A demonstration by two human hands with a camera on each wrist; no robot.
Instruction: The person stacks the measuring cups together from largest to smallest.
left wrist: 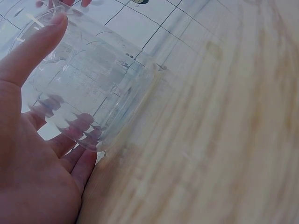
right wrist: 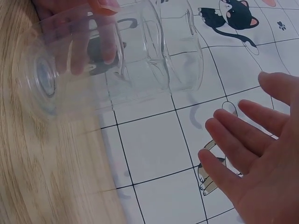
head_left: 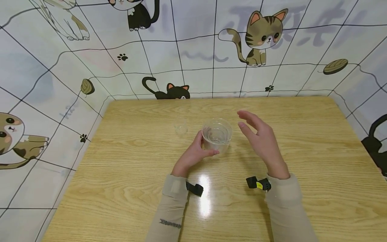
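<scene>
A clear glass beaker (head_left: 222, 136) stands on the wooden table, with faint printed markings on its wall (left wrist: 110, 77) in the left wrist view. Rings inside its rim look like a smaller clear vessel or liquid; I cannot tell which. My left hand (head_left: 198, 153) holds the beaker from the left, thumb along the near side and fingers around the far side. To the right of the glass, my right hand (head_left: 261, 139) is raised with fingers spread, touching nothing. In the right wrist view a gap separates those fingers (right wrist: 229, 135) from the beaker (right wrist: 140, 74).
A small clear glass object (head_left: 180, 128) sits left of the beaker, faint against the wood. The wooden table (head_left: 121, 168) meets a white backdrop (head_left: 199, 53) with grid lines and cartoon cats at its back and sides. Dark straps (head_left: 195, 189) circle both sleeves.
</scene>
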